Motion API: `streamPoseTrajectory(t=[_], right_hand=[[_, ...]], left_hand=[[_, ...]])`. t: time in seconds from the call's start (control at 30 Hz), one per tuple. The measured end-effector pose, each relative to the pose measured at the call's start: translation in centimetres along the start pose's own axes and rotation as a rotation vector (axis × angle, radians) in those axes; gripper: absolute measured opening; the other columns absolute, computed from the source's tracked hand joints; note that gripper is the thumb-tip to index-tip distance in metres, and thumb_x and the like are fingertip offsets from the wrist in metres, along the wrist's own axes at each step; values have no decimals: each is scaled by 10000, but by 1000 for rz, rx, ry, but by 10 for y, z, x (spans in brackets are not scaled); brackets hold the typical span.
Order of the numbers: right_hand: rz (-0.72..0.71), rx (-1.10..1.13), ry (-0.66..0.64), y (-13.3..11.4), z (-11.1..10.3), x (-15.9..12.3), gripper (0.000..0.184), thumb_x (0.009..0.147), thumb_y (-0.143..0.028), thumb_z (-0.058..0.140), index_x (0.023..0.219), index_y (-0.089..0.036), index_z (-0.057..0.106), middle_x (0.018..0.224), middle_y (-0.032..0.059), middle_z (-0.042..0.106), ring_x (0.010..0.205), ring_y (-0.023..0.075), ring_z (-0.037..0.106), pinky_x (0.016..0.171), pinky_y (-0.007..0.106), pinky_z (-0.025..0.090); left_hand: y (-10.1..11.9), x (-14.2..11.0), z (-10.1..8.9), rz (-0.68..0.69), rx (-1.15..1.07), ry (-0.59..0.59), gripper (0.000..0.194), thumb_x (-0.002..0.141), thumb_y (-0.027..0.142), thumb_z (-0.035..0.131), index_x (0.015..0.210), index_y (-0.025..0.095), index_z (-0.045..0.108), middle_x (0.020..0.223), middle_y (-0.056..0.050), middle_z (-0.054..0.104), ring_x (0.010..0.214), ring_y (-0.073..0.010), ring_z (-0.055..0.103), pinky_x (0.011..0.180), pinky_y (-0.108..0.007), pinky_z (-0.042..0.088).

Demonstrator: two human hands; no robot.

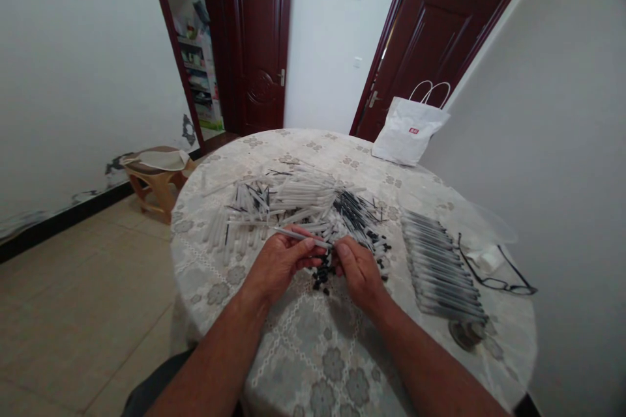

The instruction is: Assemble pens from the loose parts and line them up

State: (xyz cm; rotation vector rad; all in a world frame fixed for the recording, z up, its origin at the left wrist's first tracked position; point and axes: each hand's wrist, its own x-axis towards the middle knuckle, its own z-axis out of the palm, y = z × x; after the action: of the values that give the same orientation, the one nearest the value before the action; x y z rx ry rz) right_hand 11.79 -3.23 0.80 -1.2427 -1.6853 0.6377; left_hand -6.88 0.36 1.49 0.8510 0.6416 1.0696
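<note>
Between the thumb and fingers of my left hand (281, 260) lies a slim whitish pen barrel (298, 235), slanting down to the right. My right hand (357, 268) is closed in a pinch at the barrel's right end, where a small dark bit shows; its fingertips hide what they grip. Just beyond my hands spreads a heap of white pen barrels (303, 195). Thin black refills (353, 210) lie on the heap's right side. Small black plugs (320, 277) are scattered below and between my hands.
A row of pens with dark insides (443, 267) lies to the right, beside black-framed glasses (503, 285) and a round tape roll (465, 333). A white paper bag (408, 130) stands at the back of the round, cloth-covered table (337, 371). A stool (156, 176) is on the left.
</note>
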Motion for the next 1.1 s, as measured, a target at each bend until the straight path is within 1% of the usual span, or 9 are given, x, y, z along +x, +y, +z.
streamPoseTrajectory(t=[0.07, 0.13, 0.27, 0.33, 0.5, 0.73, 0.87, 1.03, 1.1], right_hand=[[-29, -12, 24, -2, -1, 0, 220, 1011, -410, 506, 972, -221, 610, 784, -3, 614, 694, 166, 557, 657, 281, 406], [-51, -52, 18, -4, -2, 1, 175, 993, -381, 540, 993, -221, 610, 811, 0, 620, 711, 165, 558, 664, 278, 402], [-23, -51, -54, -1, 0, 1, 373, 1052, -398, 421, 748, -224, 549, 667, -17, 548, 625, 152, 512, 621, 283, 367], [10, -7, -59, 1, 1, 0, 432, 1067, -424, 376, 711, -227, 522, 630, -21, 525, 592, 151, 499, 600, 285, 365], [-36, -30, 6, -1, -1, 0, 212, 1017, -411, 510, 976, -225, 604, 790, -6, 602, 711, 168, 553, 671, 286, 410], [34, 3, -47, -1, 2, 0, 393, 1065, -435, 385, 753, -240, 523, 633, -25, 546, 597, 159, 517, 601, 292, 382], [-16, -46, -28, 0, 1, 0, 281, 1033, -424, 468, 868, -232, 590, 706, -14, 593, 657, 168, 544, 627, 292, 388], [-37, -117, -68, -2, -3, 2, 299, 1037, -381, 458, 820, -229, 597, 705, -11, 597, 664, 165, 554, 639, 290, 393], [-50, -135, -57, -4, -4, 3, 205, 1016, -370, 506, 935, -229, 632, 790, 4, 651, 688, 170, 578, 659, 291, 421]], left_hand=[[1, 0, 0, 2, 1, 9, 283, 784, 315, 846, 926, 152, 663, 939, -106, 781, 847, -214, 757, 731, -306, 624], [1, -1, 1, -1, 5, 5, 285, 777, 315, 851, 917, 153, 663, 939, -106, 780, 852, -217, 758, 728, -304, 623], [1, -1, 0, -21, 26, -10, 294, 758, 319, 864, 907, 152, 675, 947, -114, 780, 852, -229, 760, 713, -305, 621], [0, 0, -1, -19, 31, -5, 293, 760, 324, 862, 913, 151, 681, 947, -115, 779, 849, -229, 759, 710, -309, 622], [1, 0, -1, 5, 31, 18, 293, 761, 320, 859, 913, 156, 670, 919, -102, 776, 850, -223, 755, 706, -307, 621], [3, -2, 2, 6, 67, 19, 286, 748, 317, 868, 890, 146, 687, 914, -109, 778, 831, -231, 759, 698, -312, 621], [2, -1, 1, 23, 94, 26, 282, 755, 336, 860, 893, 155, 694, 891, -99, 777, 840, -236, 758, 710, -322, 620], [1, 0, 0, 31, 146, 34, 271, 773, 370, 838, 870, 158, 699, 842, -89, 766, 810, -231, 748, 715, -333, 613], [1, 0, 1, 52, 213, 36, 254, 788, 373, 821, 870, 162, 707, 823, -78, 756, 787, -220, 736, 693, -315, 602]])
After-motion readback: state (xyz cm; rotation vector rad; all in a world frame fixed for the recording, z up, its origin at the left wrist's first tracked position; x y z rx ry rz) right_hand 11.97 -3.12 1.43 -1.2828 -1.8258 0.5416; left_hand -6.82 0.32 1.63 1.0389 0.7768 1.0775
